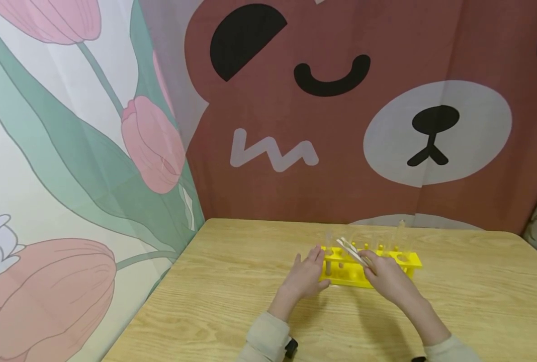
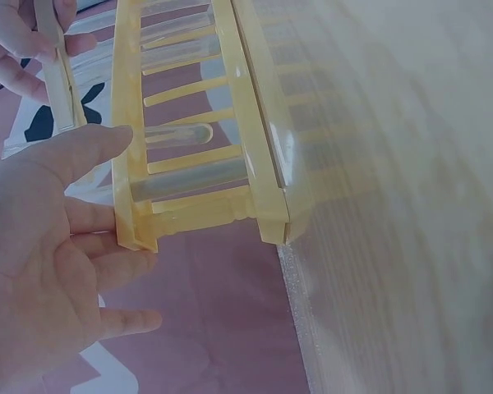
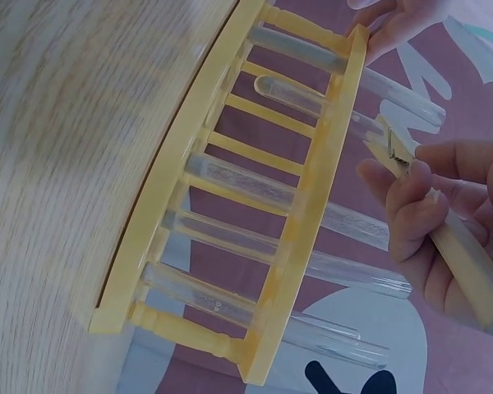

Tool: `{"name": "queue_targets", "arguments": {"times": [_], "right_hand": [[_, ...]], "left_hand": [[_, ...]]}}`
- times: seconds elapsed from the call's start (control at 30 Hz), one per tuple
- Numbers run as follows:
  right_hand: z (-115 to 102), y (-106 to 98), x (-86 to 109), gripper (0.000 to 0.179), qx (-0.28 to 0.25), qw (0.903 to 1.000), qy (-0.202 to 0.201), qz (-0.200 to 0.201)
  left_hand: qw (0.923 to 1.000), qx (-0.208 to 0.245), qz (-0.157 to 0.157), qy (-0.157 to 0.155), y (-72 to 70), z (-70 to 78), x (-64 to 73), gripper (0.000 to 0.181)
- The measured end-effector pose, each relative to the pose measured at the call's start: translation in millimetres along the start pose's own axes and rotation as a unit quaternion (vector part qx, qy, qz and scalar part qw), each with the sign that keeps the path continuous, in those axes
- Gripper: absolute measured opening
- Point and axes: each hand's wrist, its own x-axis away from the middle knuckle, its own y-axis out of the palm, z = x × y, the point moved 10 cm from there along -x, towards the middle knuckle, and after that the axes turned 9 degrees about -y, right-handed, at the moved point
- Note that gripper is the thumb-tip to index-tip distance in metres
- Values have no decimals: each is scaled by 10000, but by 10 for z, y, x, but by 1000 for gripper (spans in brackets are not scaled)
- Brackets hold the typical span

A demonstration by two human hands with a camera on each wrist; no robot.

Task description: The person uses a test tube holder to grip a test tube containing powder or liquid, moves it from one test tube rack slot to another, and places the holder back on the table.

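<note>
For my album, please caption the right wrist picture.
Right hand holding a wooden test-tube clamp at one test tube in a yellow test-tube rack.

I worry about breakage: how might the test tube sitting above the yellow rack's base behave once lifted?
That test tube is probably stiff and perhaps fragile, given its clear, thin-looking wall. Its smooth, shiny surface could slip. Laid down, it would likely roll, having a round body.

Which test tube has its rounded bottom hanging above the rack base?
The second tube counting from the left hand, beside the wooden clamp; the others reach the rack base.
</note>
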Motion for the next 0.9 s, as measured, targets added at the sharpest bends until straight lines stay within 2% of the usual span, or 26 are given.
{"name": "queue_targets", "arguments": {"times": [0.9], "right_hand": [[-19, 22, -39, 30, 65, 9997, 21, -252]], "left_hand": [[10000, -83, 28, 45, -11, 1, 22, 70]]}}
